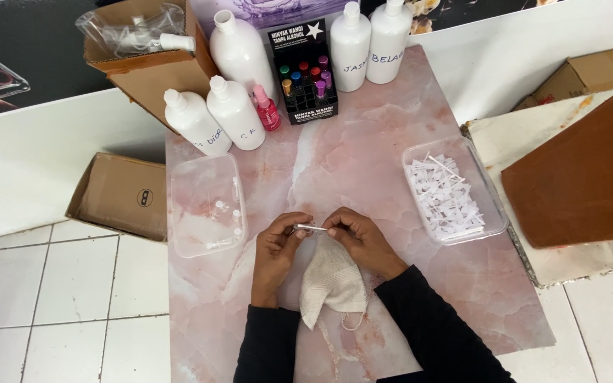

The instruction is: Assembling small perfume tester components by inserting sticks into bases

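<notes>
Left hand (276, 250) grip pinched shut on left end of small clear glass vial (311, 228), held level above pink marble-pattern bench (363, 149). Right hand (363, 240) grip pinches the right end. Off-white knitted cloth (331, 280) just below vial, between wrists.

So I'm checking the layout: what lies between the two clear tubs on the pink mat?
In the head view, between the left tub and the right tub lies bare marble-look mat; lower down, both hands hold a small vial.
</notes>
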